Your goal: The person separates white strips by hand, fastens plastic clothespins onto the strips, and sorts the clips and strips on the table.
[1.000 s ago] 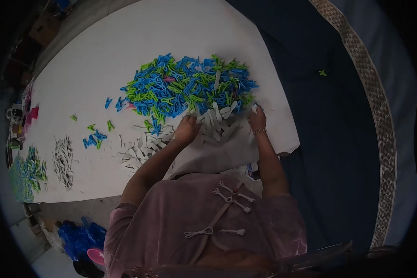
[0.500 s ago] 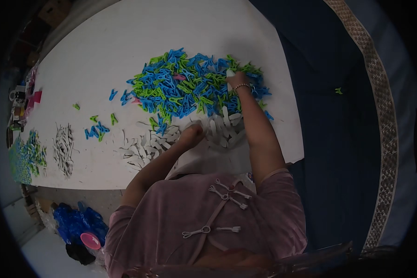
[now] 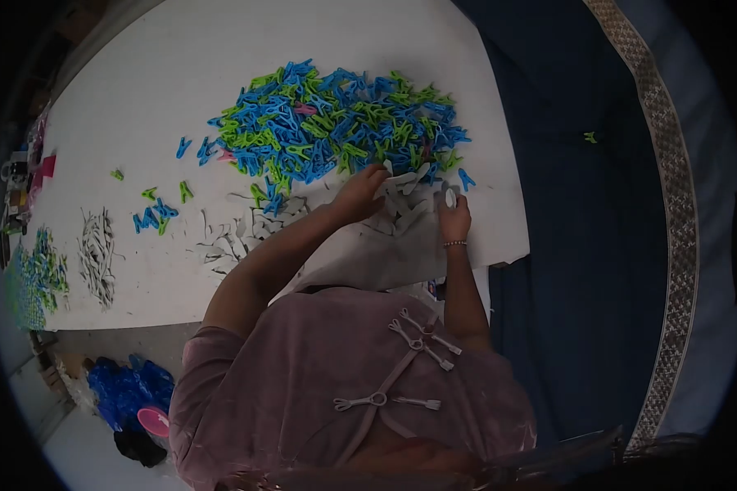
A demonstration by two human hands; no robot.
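A large heap of blue and green plastic clothespins (image 3: pixel 303 123) lies on the white table, with a few pink ones among them. My left hand (image 3: pixel 362 195) is at the near edge of the heap, its fingers bent together beside loose pale grey strips (image 3: pixel 401 214); what it grips, if anything, is hidden. To the right, my right hand (image 3: pixel 456 219) is closed around a pale grey-white flat piece (image 3: pixel 450 196) that sticks up past the fingers. One blue clothespin (image 3: pixel 466 179) lies just beyond that hand.
More pale strips (image 3: pixel 229 237) are spread left of my left arm, and another bunch (image 3: pixel 98 258) lies farther left. Several stray clothespins (image 3: pixel 157 214) lie between. Blue-green clothespins (image 3: pixel 41 266) cover the table's left end. Dark blue cloth (image 3: pixel 581 245) borders the right side.
My right hand has drawn back from the heap toward me, still holding the pale piece. My left hand has moved forward and right to the strips by the heap's edge.
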